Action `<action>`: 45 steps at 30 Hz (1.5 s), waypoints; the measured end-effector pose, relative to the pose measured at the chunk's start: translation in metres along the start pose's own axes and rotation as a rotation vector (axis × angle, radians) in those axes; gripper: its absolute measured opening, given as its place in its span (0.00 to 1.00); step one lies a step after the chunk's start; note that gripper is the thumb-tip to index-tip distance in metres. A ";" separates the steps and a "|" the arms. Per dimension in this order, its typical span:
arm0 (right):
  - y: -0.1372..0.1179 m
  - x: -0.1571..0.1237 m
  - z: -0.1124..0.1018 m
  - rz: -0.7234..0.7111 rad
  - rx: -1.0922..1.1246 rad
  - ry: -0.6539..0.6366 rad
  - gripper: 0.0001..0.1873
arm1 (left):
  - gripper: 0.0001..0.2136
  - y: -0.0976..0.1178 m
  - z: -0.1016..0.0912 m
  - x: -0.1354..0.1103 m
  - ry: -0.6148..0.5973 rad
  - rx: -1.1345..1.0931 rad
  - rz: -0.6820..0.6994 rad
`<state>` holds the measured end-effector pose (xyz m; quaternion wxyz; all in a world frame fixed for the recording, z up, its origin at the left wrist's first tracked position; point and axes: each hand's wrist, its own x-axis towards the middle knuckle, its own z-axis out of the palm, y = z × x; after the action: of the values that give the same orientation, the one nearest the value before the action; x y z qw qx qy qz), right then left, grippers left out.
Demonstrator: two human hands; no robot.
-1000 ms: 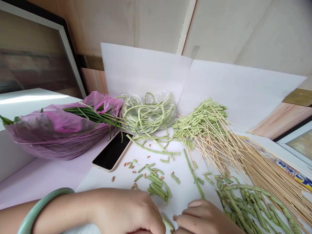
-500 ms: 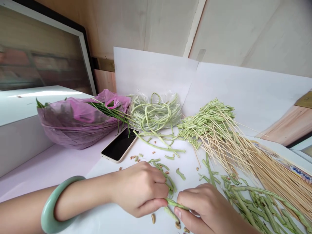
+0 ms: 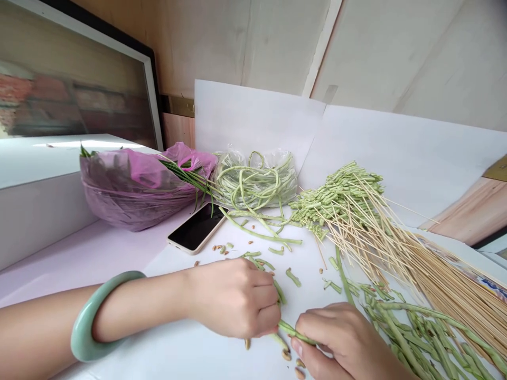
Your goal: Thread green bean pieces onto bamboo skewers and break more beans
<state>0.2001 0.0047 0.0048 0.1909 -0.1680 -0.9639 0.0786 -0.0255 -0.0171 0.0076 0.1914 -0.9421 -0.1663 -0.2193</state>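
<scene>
A short piece of green long bean (image 3: pixel 292 331) stretches between my two hands, low in the middle. My right hand (image 3: pixel 340 340) pinches its right end between thumb and fingers. Closed with the knuckles up, my left hand (image 3: pixel 241 298) meets the other end; its thumb and fingertips are mostly hidden. A pale green bangle (image 3: pixel 87 322) circles the left wrist. Cut bean pieces (image 3: pixel 293 277) and small brown bean seeds (image 3: pixel 300 373) lie scattered around the hands on the white surface.
Behind stand a purple bag of greens (image 3: pixel 127 195) and a clear bag of long beans (image 3: pixel 257 179), with a phone (image 3: pixel 196 229) in front. Skewers threaded with beans (image 3: pixel 344 184) and bare skewers (image 3: pixel 451 279) lie at right, beside a pile of loose beans (image 3: pixel 423 332).
My left hand has rolled over, hiding its thumb. The bean piece and my right hand sit slightly farther right. The view has shifted a little.
</scene>
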 end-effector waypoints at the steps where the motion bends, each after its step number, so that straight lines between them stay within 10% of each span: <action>1: 0.003 -0.005 -0.001 -0.003 0.003 0.028 0.16 | 0.14 -0.002 0.000 -0.002 -0.007 0.032 -0.002; 16: 0.023 -0.035 0.003 0.406 0.316 0.107 0.03 | 0.08 -0.016 0.013 0.018 -0.306 -0.235 -0.129; 27: 0.018 -0.030 -0.001 0.315 0.128 0.116 0.16 | 0.31 -0.015 0.023 0.010 -0.058 -0.466 -0.372; 45: 0.026 -0.010 0.017 0.048 0.306 0.253 0.07 | 0.20 -0.001 0.024 0.010 0.029 -0.386 -0.277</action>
<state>0.2094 0.0240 -0.0195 0.3317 -0.1685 -0.9048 0.2071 -0.0088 -0.0038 -0.0074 -0.0219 -0.9263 -0.2461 -0.2845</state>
